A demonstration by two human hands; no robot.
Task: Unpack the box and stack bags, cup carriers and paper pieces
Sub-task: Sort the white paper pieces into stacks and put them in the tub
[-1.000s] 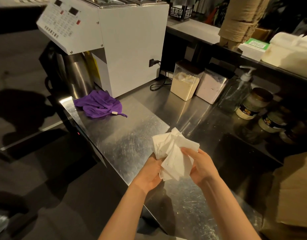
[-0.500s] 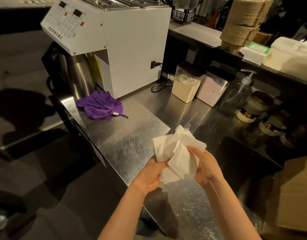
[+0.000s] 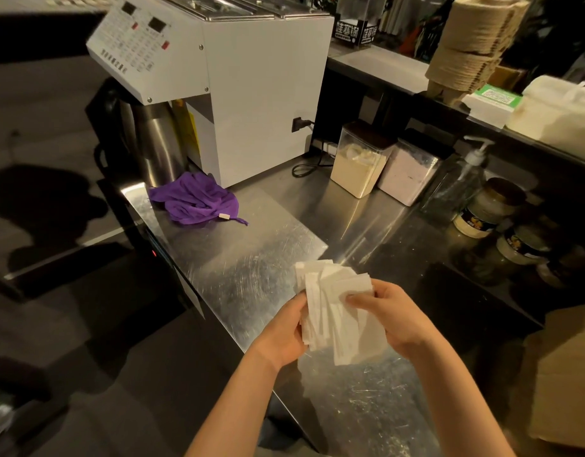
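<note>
The paper pieces [image 3: 337,311] were a loose bunch with corners sticking up half a second ago; now they lie flatter against each other, fanned like a hand of cards. The right hand [image 3: 395,316] has come further over them, its fingertips on the top sheet

The left hand [image 3: 284,338] grips the sheaf from its left side, with its fingers hidden under the paper. The right hand holds the right side, fingers curled over the upper edge. Both hands are closed on the paper, which is held over the front edge of the steel counter [image 3: 251,258]. Whether its lower corner touches the metal I cannot tell

A purple cloth [image 3: 195,202] lies crumpled toward the counter's left end. Just behind it stand a steel jug [image 3: 156,146] and a white machine [image 3: 261,94] with a button panel on its sloped front. Along the back edge, right of the machine, two clear lidded containers [image 3: 360,163] stand side by side, one holding pale tan powder and one pinkish. Next come a pump bottle [image 3: 462,183] and some dark-lidded jars [image 3: 485,209] in shadow

On the raised shelf [image 3: 377,67] behind is a tall stack of brown cup carriers [image 3: 472,44]. Beside it sit a green-labelled pack [image 3: 495,97] and a pile of white material [image 3: 561,107]. A cardboard box [image 3: 564,374] shows at the right edge of the view, near the counter's right end
</note>
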